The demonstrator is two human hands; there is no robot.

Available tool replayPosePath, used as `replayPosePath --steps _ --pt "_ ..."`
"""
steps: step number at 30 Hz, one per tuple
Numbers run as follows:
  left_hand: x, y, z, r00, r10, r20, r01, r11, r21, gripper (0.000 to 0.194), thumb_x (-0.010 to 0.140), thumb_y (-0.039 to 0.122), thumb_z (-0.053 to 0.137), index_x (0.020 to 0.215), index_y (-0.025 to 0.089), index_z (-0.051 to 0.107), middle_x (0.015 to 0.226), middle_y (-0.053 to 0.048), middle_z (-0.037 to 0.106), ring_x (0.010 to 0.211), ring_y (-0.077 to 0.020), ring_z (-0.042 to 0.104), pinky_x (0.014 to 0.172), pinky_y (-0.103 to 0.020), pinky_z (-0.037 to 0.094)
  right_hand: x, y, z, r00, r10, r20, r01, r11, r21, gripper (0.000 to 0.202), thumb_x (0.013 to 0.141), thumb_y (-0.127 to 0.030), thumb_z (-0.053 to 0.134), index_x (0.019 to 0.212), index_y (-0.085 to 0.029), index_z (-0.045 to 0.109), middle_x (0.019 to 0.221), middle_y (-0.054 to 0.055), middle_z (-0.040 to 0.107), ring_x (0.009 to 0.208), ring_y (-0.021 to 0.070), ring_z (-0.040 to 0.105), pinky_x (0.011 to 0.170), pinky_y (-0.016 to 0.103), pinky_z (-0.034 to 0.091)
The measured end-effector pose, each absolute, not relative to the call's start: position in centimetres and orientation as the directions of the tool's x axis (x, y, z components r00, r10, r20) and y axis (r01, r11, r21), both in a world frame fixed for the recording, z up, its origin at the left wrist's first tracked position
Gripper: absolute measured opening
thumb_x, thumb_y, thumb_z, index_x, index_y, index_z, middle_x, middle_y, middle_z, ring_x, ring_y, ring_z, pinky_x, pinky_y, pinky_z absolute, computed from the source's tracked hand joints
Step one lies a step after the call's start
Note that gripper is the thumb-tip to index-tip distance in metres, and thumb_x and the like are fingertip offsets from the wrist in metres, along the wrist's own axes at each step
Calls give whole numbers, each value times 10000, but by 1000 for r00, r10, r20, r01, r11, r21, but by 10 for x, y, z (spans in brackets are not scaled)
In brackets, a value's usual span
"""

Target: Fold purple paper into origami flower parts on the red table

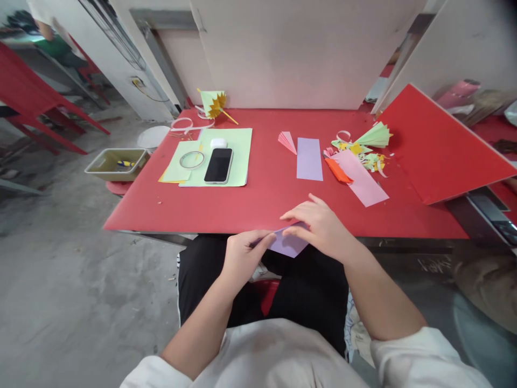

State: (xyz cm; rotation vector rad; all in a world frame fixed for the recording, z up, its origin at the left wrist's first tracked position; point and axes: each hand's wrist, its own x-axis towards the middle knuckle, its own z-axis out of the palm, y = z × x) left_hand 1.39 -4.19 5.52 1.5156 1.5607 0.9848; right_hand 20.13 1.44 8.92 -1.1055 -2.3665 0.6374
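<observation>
Over my lap, at the table's front edge, my left hand (247, 253) pinches the left end of a sheet of purple paper (290, 245) between thumb and fingers. My right hand (319, 226) is at the paper's upper right side, fingers stretched and apart, the thumb lying across the sheet. Beyond the hands lies a flat purple paper strip (309, 159). A small pleated pink paper fan (287, 141) is just left of it. To its right, an orange cutter (338, 171) rests against a pink paper strip (365, 180).
On the red table (141, 207), a phone (218, 165), a white case (218, 143) and a tape roll (191, 160) sit on green paper sheets (241, 145). Folded green paper (375, 134) and scraps lie right, near a tilted red board (452, 145). A bin (117, 171) stands left.
</observation>
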Motion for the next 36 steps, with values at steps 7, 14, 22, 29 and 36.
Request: replayPosePath --steps 7,14,22,29,36 --pt "7 -42 53 -67 997 39 422 -7 907 212 774 365 603 756 188 719 704 -11 706 650 -147 630 631 -221 477 198 15 85 -632 747 206 564 626 -538 173 882 -249 470 768 -216 596 780 -21 659 767 124 594 1034 404 257" --pt "-6 -38 48 -96 995 -26 309 55 949 200 754 353 625 761 178 722 716 -27 712 689 -167 641 663 -246 496 212 21 85 -586 798 140 566 527 -634 166 872 -261 468 776 -215 596 805 3 667 766 145 585 798 312 402" --pt "-14 -32 53 163 987 0 343 -57 938 484 739 310 652 1211 244 568 1153 -58 645 1050 -209 606 927 -327 457 218 28 83 -559 825 78 607 472 -640 171 866 -279 472 783 -219 610 782 -8 664 732 136 579 672 259 388" --pt "-2 -30 43 86 996 26 369 -56 928 350 753 265 624 1102 253 646 1111 -14 665 1042 -222 615 955 -357 447 215 26 75 -365 909 200 461 364 -810 194 846 -351 511 975 -241 604 981 33 642 906 171 589 795 309 445" --pt "22 -33 23 -337 940 -59 19 69 997 426 739 328 657 1136 179 623 1146 -51 650 1085 -208 586 953 -314 450 176 -13 18 -39 992 -117 -233 -123 -965 658 756 -530 563 1316 -279 326 1208 97 542 953 199 612 798 370 523"
